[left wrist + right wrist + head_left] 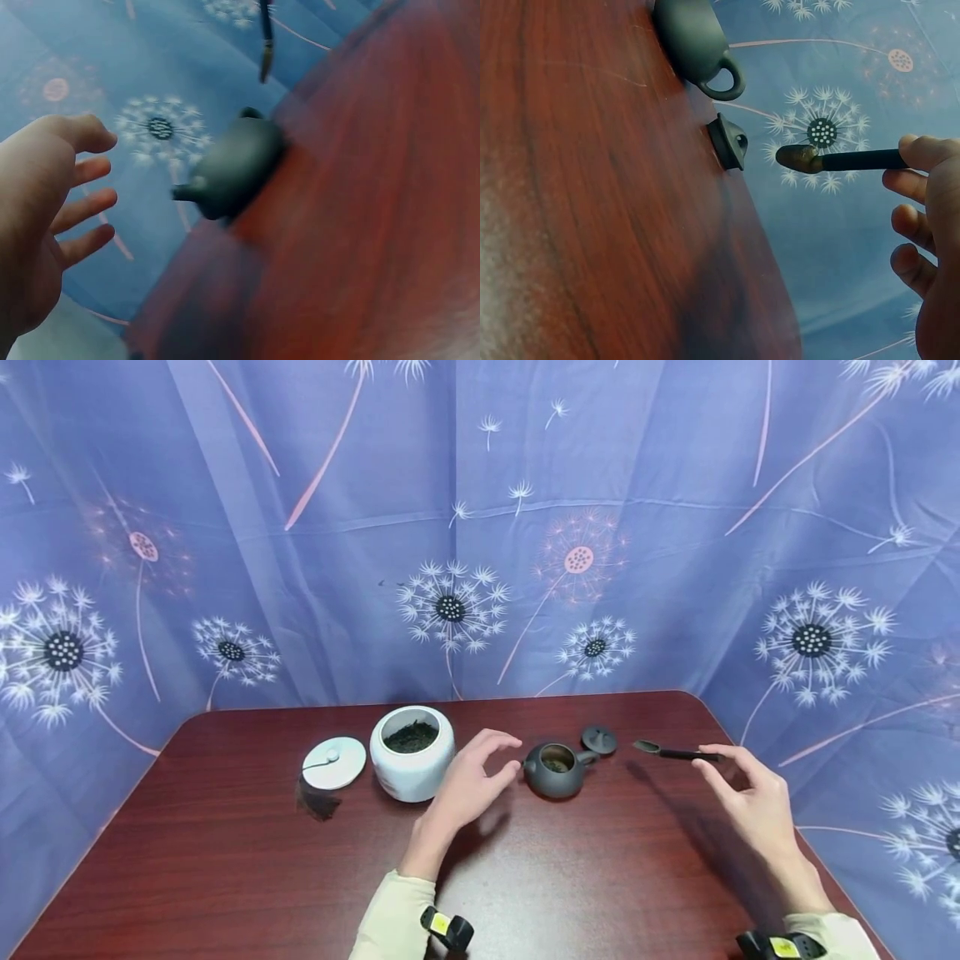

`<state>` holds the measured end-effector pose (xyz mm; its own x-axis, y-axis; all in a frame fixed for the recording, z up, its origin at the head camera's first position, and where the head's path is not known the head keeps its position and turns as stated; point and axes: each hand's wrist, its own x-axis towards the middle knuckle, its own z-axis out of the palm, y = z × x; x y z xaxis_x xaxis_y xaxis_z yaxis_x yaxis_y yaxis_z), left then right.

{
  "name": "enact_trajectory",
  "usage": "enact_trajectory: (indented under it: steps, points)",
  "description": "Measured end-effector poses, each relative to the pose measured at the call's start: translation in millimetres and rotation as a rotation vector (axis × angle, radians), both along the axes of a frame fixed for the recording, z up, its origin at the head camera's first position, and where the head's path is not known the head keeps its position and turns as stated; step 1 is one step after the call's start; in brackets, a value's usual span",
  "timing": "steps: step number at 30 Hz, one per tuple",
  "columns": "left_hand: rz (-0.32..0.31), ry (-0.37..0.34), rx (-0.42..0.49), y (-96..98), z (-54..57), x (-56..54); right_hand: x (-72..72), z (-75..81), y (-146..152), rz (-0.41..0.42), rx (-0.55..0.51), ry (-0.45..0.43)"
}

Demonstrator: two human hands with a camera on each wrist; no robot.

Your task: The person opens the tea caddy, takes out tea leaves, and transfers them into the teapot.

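The right hand (759, 814) is pinching the handle of a small scoop (843, 161), its head pointing left from those fingers, above the tabletop (592, 868). The left hand (468, 783) is gripping nothing; its fingers are curving loosely, and a dark teapot (555, 781) is sitting just to their right. A dark lid (599, 740) is lying between teapot and scoop. Left of the left fingers, a white jar (412, 777) is holding dark leaves (411, 738); a white lid (337, 767) with a dark tassel (318, 802) is lying farther left.
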<state>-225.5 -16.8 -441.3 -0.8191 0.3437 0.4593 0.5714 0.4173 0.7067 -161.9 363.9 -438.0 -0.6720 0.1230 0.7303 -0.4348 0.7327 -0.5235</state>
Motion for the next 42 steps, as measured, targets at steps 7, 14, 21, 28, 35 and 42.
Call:
enact_trajectory:
  steps: [7,14,21,28,35,42]
  points:
    - [0.007,-0.097,-0.018,14.7,-15.5,0.1,-7.9,-2.4,-2.0,-0.003,0.005,-0.009]
    - [0.016,-0.158,-0.033,26.4,-20.2,1.4,-8.5,-0.7,-5.2,-0.024,-0.054,-0.027]
    - [0.053,-0.183,-0.102,29.1,-27.9,-0.4,-12.5,-7.6,-4.7,-0.059,-0.051,-0.09]
    - [0.053,-0.199,-0.16,30.8,-33.0,-4.0,-12.2,-18.0,-5.8,-0.072,-0.009,-0.141]
    - [0.038,-0.249,-0.203,32.2,-32.3,-5.0,-8.0,-22.6,-2.3,-0.078,0.057,-0.192]
    - [0.025,-0.242,-0.249,34.4,-30.1,-3.4,-6.5,-26.0,0.0,-0.084,0.208,-0.189]
